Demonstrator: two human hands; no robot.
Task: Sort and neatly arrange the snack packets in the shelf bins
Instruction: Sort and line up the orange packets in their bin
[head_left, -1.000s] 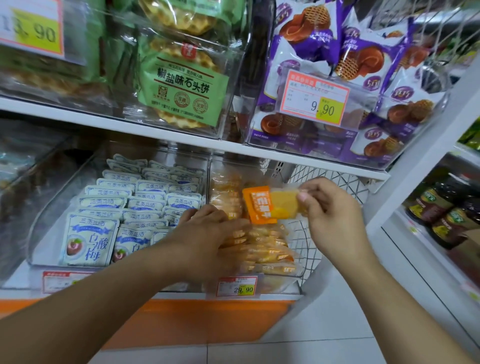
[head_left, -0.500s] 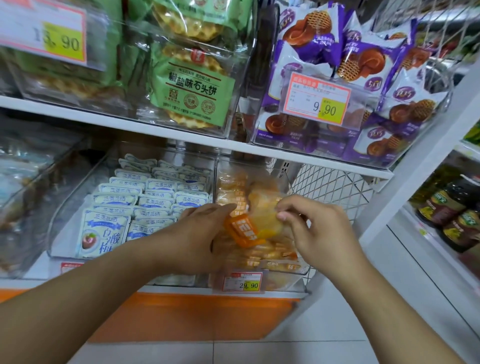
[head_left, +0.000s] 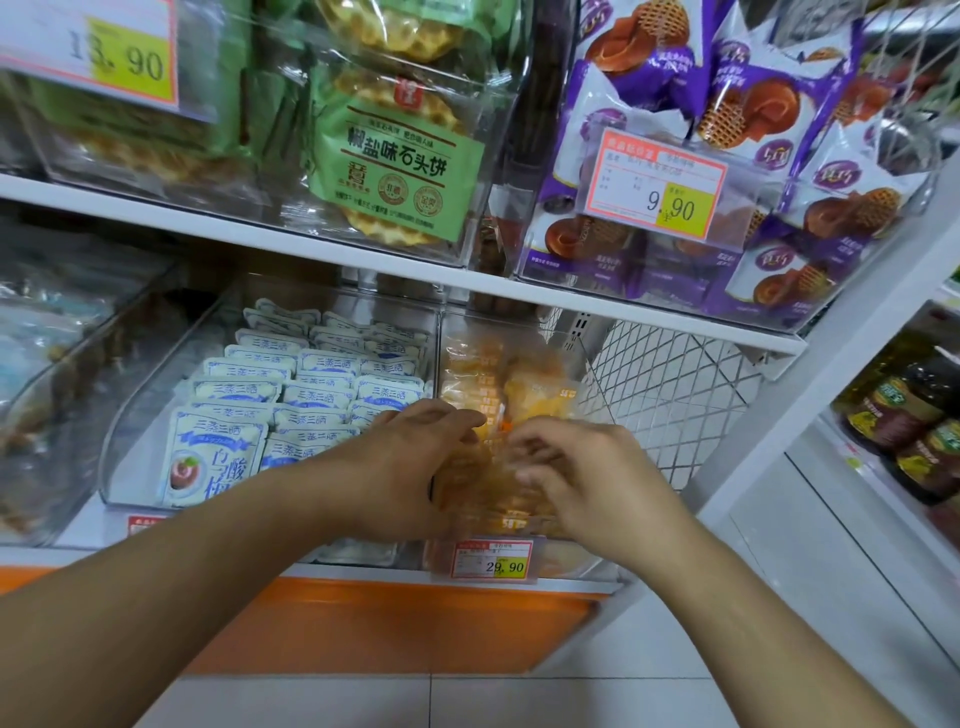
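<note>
1. Progress, judged from how things lie: you are mid-sort, both hands down in the clear bin (head_left: 582, 364) of orange snack packets (head_left: 524, 384) on the lower shelf, right of centre; the blue-and-white packets (head_left: 311, 384) in the bin just left stand in tidy rows, so that bin looks done; the orange bin still looks loose and heaped, so lining it up is left.
2. Your left hand (head_left: 410, 467) reaches over the bin's left wall, fingers curled down onto the packets; blur hides whether it pinches one or only presses; cannot tell.
3. Your right hand (head_left: 582, 478) sits just beside it, fingers bent onto the same pile; grip also blurred, cannot tell; a small bright orange bit shows between the two hands.
4. Look of the packets: small, crinkly, see-through film with orange print, yellow-orange pieces inside; the far ones lean at mixed angles, the near ones lie flat and stacked behind the 29.90 price tag (head_left: 491, 558).
5. Upper shelf holds green waffle packs (head_left: 395, 161) left and purple packets (head_left: 769, 104) right, both piled in their own bins; untouched by you right now.
</note>
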